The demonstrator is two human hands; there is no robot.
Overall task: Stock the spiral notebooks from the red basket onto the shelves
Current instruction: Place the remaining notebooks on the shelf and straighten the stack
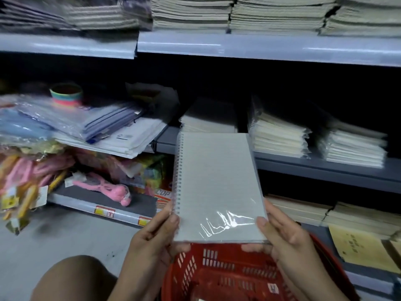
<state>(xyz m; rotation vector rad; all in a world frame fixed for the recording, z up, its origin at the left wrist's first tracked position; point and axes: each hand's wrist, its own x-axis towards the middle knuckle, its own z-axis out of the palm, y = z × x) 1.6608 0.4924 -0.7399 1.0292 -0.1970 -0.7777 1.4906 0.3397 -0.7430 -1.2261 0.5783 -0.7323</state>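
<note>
I hold a grey spiral notebook (217,183) in clear plastic wrap with both hands, spiral on its left side, above the red basket (219,272). My left hand (156,237) grips its lower left corner and my right hand (282,237) grips its lower right corner. The notebook's far edge points toward the middle shelf (325,168), just in front of a low stack of similar notebooks (208,120). What lies inside the basket is mostly hidden by the notebook and my hands.
Wrapped notebook stacks (280,135) (353,146) sit on the middle shelf to the right. The upper shelf (260,46) carries tall stacks. Folders (97,127) and pink toys (102,187) fill the left shelves. Brown notebooks (364,242) lie lower right. My knee (73,279) is bottom left.
</note>
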